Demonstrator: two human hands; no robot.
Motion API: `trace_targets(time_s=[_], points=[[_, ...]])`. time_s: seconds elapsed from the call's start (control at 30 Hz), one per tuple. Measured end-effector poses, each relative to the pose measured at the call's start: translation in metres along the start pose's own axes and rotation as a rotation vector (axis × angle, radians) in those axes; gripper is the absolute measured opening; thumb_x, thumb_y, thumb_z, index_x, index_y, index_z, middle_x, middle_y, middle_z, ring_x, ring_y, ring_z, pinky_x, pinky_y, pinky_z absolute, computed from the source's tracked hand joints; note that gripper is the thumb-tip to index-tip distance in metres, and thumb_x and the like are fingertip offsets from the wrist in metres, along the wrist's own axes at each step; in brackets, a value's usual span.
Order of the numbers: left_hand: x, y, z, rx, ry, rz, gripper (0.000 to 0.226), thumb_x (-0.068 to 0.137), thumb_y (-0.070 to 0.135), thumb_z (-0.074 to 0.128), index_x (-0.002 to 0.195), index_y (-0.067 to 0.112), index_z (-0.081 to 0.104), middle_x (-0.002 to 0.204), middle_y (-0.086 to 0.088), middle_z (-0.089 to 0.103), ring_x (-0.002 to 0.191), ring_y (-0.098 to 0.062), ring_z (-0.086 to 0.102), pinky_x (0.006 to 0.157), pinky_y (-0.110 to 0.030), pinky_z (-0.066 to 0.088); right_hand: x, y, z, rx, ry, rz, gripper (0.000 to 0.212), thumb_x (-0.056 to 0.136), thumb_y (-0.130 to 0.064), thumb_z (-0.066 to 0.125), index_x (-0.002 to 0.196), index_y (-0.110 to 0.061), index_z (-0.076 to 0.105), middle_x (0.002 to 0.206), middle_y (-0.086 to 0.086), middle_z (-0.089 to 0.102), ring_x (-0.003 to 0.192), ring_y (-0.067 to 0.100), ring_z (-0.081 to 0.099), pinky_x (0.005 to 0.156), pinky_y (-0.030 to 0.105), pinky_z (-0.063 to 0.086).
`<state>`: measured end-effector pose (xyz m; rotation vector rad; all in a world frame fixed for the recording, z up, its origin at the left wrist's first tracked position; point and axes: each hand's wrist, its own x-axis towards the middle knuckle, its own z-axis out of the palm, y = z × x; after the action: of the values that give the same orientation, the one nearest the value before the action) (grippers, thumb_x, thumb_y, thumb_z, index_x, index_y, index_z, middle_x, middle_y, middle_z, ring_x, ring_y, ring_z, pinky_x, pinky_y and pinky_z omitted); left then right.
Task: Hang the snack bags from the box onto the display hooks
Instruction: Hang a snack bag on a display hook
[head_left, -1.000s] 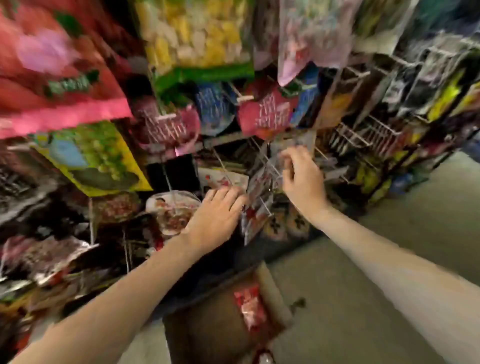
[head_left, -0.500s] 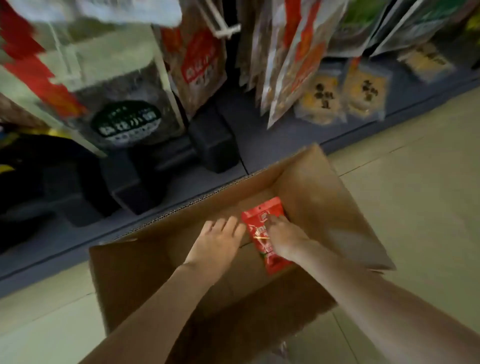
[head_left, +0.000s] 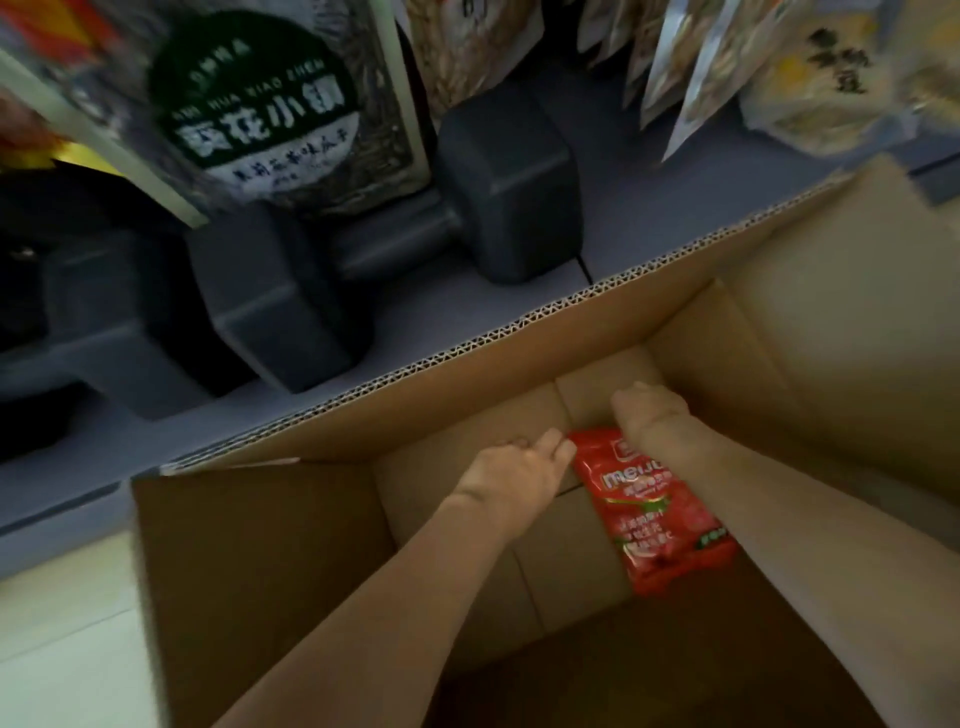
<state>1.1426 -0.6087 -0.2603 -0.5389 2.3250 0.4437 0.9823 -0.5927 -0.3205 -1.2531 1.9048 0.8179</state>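
1. Deep inside the open brown cardboard box (head_left: 831, 332), one red plastic snack bag (head_left: 657, 512) lies flat on the bottom, its long axis running away from the person.
2. At the bag's far end sits the right hand (head_left: 649, 415), fingers curled under it; whether that grip has closed on the bag I cannot tell.
3. Just left, the left hand (head_left: 511, 475) touches the bag's corner, fingers loose.
4. Hooks are out of view; hanging packets above are blurred.
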Motion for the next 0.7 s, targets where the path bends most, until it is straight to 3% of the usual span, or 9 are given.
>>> trace_targets(time_s=[0.13, 0.23, 0.3, 0.33, 0.4, 0.47, 0.53, 0.6, 0.7], points=[[-0.051, 0.027, -0.035, -0.109, 0.091, -0.163, 0.066, 0.096, 0.006, 0.039, 0.148, 0.012, -0.001, 0.157, -0.002, -0.002, 0.131, -0.026, 0.041, 0.099, -0.033, 0.041, -0.100, -0.004, -0.049, 0.009, -0.016, -0.111, 0.041, 0.093, -0.006, 0.049, 0.133, -0.008, 0.049, 0.141, 0.012, 0.045, 0.126, 0.028, 0.050, 0.097, 0.034, 0.044], [-0.111, 0.052, -0.106, -0.180, 0.067, -0.189, 0.082, 0.090, -0.003, 0.046, 0.148, 0.017, -0.007, 0.158, 0.002, -0.006, 0.127, -0.028, 0.045, 0.097, -0.034, 0.043, -0.189, 0.007, -0.111, 0.132, -0.170, -0.143, 0.027, 0.092, -0.005, 0.053, 0.119, 0.000, 0.055, 0.114, 0.017, 0.064, 0.075, 0.022, 0.070, 0.066, 0.029, 0.056], [-0.157, 0.064, -0.169, -0.304, 0.037, -0.190, 0.079, 0.089, -0.004, 0.044, 0.150, 0.021, 0.000, 0.157, -0.002, 0.009, 0.127, -0.030, 0.046, 0.100, -0.036, 0.041, -0.254, 0.027, -0.166, 0.241, -0.253, -0.142, 0.018, 0.095, -0.011, 0.051, 0.106, 0.001, 0.058, 0.097, 0.016, 0.071, 0.046, 0.015, 0.064, 0.046, 0.020, 0.050], [-0.181, 0.066, -0.207, -0.377, 0.064, -0.174, 0.071, 0.089, 0.000, 0.046, 0.149, 0.021, 0.014, 0.152, -0.006, 0.027, 0.125, -0.029, 0.048, 0.098, -0.035, 0.042, -0.288, 0.037, -0.200, 0.275, -0.259, -0.159, 0.017, 0.095, -0.012, 0.051, 0.104, 0.000, 0.059, 0.100, 0.015, 0.070, 0.049, 0.014, 0.065, 0.040, 0.015, 0.045], [-0.235, 0.067, -0.289, -0.582, 0.131, -0.138, 0.042, 0.090, 0.008, 0.052, 0.131, 0.016, 0.047, 0.119, -0.007, 0.060, 0.106, -0.025, 0.061, 0.078, -0.027, 0.050, -0.369, 0.054, -0.276, 0.236, -0.289, -0.216, 0.029, 0.093, -0.012, 0.056, 0.120, -0.002, 0.057, 0.119, 0.010, 0.063, 0.087, 0.020, 0.067, 0.047, 0.009, 0.044], [-0.293, 0.067, -0.373, -0.823, 0.106, -0.113, 0.009, 0.093, 0.011, 0.052, 0.098, 0.010, 0.059, 0.083, -0.005, 0.062, 0.069, -0.013, 0.068, 0.056, -0.018, 0.051, -0.453, 0.067, -0.350, 0.208, -0.278, -0.242, 0.037, 0.095, -0.012, 0.053, 0.130, -0.001, 0.050, 0.129, 0.010, 0.057, 0.106, 0.028, 0.064, 0.070, 0.012, 0.052], [-0.353, 0.067, -0.455, -0.962, 0.075, -0.073, 0.016, 0.095, 0.011, 0.050, 0.079, 0.012, 0.054, 0.069, -0.002, 0.058, 0.047, -0.003, 0.062, 0.051, -0.016, 0.052, -0.530, 0.081, -0.420, 0.182, -0.253, -0.275, 0.031, 0.097, -0.010, 0.048, 0.126, 0.003, 0.049, 0.132, 0.017, 0.053, 0.100, 0.037, 0.066, 0.083, 0.031, 0.056], [-0.418, 0.072, -0.525, -0.971, 0.103, -0.017, 0.014, 0.095, 0.010, 0.049, 0.081, 0.013, 0.051, 0.070, 0.002, 0.057, 0.045, -0.001, 0.061, 0.048, -0.012, 0.051, -0.608, 0.090, -0.478, 0.154, -0.158, -0.286, 0.022, 0.097, -0.008, 0.047, 0.116, 0.001, 0.051, 0.111, 0.020, 0.063, 0.078, 0.027, 0.072, 0.077, 0.030, 0.058], [-0.515, 0.079, -0.597, -0.961, 0.219, 0.029, 0.019, 0.096, 0.012, 0.047, 0.079, 0.015, 0.053, 0.070, 0.004, 0.058, 0.046, -0.002, 0.062, 0.047, -0.012, 0.049, -0.721, 0.097, -0.538, 0.176, 0.019, -0.324, 0.008, 0.094, -0.005, 0.051, 0.102, -0.002, 0.052, 0.057, 0.006, 0.065, 0.047, 0.014, 0.067, 0.046, 0.019, 0.053]])
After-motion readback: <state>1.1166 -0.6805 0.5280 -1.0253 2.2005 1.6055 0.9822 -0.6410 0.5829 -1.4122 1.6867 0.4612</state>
